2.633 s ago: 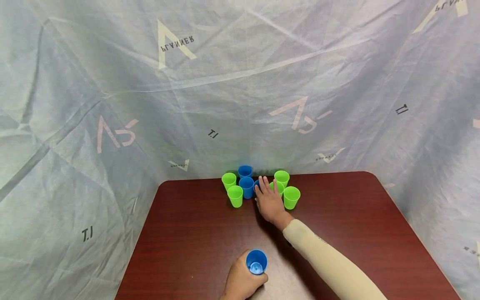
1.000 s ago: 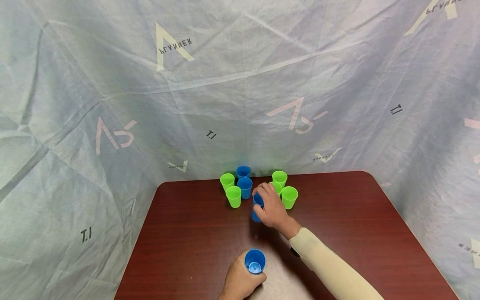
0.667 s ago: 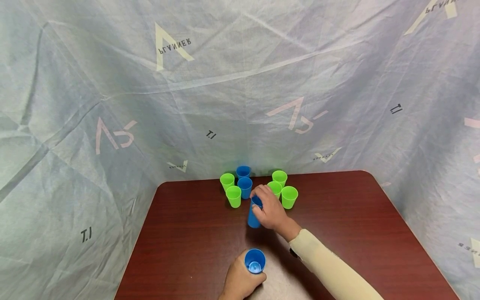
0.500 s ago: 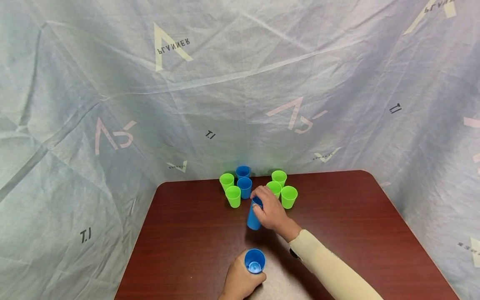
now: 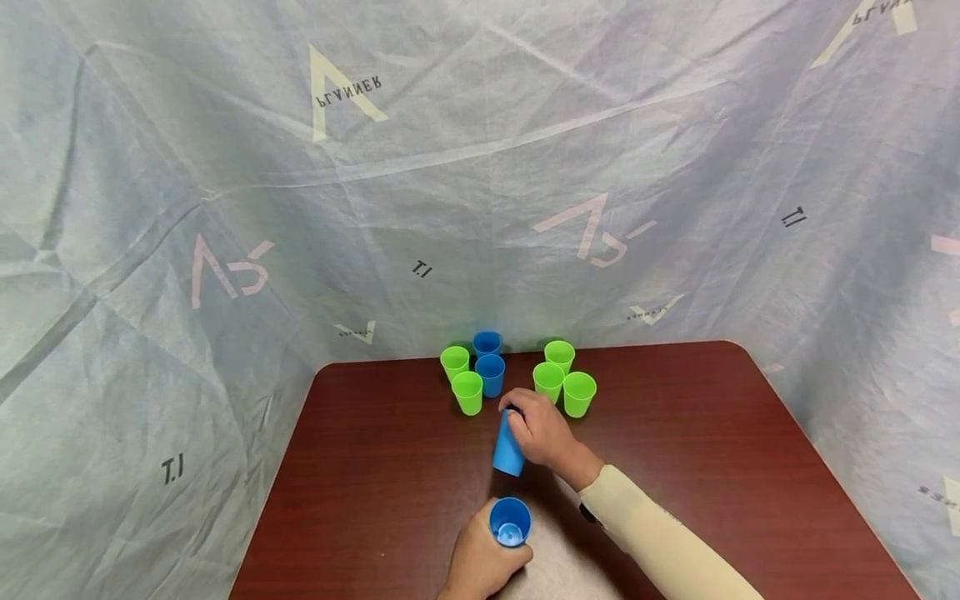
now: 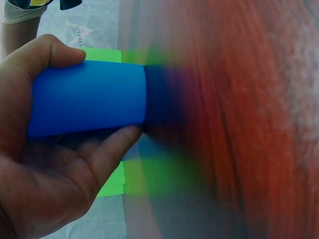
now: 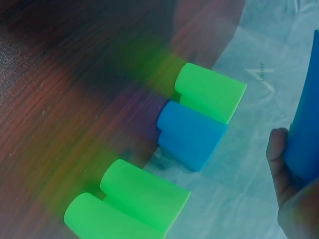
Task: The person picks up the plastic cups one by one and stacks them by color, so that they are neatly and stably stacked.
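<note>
Near the front of the table, my left hand [image 5: 480, 557] grips a blue plastic cup [image 5: 510, 523] whose mouth faces up; light shows on its inner bottom. Curled fingers and thumb wrap this cup in the left wrist view. Just beyond it, my right hand [image 5: 546, 432] holds a second blue cup [image 5: 508, 446] by its upper end. That cup is tilted, its lower end pointing toward the left hand's cup and apart from it. Part of it appears at the right edge of the right wrist view, with a finger [image 7: 277, 149] against its side.
At the back of the brown table [image 5: 360, 467] stand two green cups [image 5: 468, 393] beside two blue cups [image 5: 490, 377]. Right of these is a cluster of three green cups [image 5: 579, 395]. A grey printed cloth [image 5: 420, 192] hangs behind and along the sides.
My right hand, earlier reaching with straight fingers over a blue cup at the back, has gripped it, brought it toward the front and tilted it. The left hand stays put with its cup.
</note>
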`<state>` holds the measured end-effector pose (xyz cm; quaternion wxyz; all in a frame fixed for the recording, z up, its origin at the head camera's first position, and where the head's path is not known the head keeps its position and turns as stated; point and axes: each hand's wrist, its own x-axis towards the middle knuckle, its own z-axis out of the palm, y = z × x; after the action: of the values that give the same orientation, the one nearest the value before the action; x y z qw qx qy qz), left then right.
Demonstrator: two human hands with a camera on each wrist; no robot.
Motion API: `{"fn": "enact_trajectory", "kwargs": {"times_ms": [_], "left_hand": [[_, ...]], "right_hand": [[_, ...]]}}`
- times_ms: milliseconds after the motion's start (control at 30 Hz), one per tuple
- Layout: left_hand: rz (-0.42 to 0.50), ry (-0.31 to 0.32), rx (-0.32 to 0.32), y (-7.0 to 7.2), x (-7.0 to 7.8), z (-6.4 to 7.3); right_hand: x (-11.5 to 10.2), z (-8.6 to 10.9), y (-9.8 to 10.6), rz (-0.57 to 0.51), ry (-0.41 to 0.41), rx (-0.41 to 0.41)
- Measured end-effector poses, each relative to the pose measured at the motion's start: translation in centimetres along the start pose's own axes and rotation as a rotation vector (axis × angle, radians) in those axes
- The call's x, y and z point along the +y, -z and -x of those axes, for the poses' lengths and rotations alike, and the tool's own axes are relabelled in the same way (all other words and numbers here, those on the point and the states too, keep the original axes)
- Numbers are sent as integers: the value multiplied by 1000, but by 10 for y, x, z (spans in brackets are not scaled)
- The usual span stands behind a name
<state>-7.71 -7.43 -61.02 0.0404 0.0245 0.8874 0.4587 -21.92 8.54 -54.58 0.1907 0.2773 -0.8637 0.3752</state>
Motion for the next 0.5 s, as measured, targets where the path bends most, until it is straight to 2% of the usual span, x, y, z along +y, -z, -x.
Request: {"fn": "enact_trajectory", "kwargs": {"times_ms": [267, 500], "left_hand": [[-4, 7, 7, -1, 0, 0], [-7, -7, 15, -1, -1, 2]], "right_hand": [[-6, 6, 2, -12, 18, -76], [-9, 11, -1, -36, 54, -80]]}}
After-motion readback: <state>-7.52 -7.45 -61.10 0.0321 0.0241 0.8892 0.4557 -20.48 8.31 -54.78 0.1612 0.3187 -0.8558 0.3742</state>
